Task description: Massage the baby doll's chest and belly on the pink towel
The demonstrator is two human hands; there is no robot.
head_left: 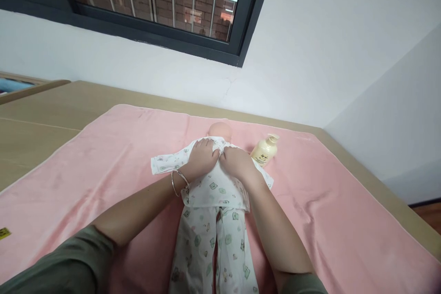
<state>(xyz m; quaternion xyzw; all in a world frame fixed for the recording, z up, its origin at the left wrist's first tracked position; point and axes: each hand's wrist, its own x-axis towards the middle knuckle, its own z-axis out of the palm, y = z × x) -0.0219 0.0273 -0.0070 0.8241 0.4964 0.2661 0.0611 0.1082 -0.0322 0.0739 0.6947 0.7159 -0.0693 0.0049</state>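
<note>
A baby doll [220,130] lies on its back, only its smooth, bald head top showing beyond the collar. It wears a white printed baby shirt [215,190] with its sleeves spread to both sides, and matching trousers [198,239]. My left hand [203,155] lies over the chest near the neck, its thumb and fingers closed on the shirt front. Close beside it, my right hand [238,162] pinches the other side of the shirt front below the collar. The thumbs almost meet; the cloth between the fingers is partly hidden. A silver bangle [179,183] circles my left wrist.
A pale yellow pump bottle [265,150] leans beside the right sleeve. The pink mat [103,161] is wrinkled and covers a wooden surface [41,110]. Beyond stand a white wall [292,55] and a dark-framed window [237,50]. A yellow label [4,233] sits at the left edge.
</note>
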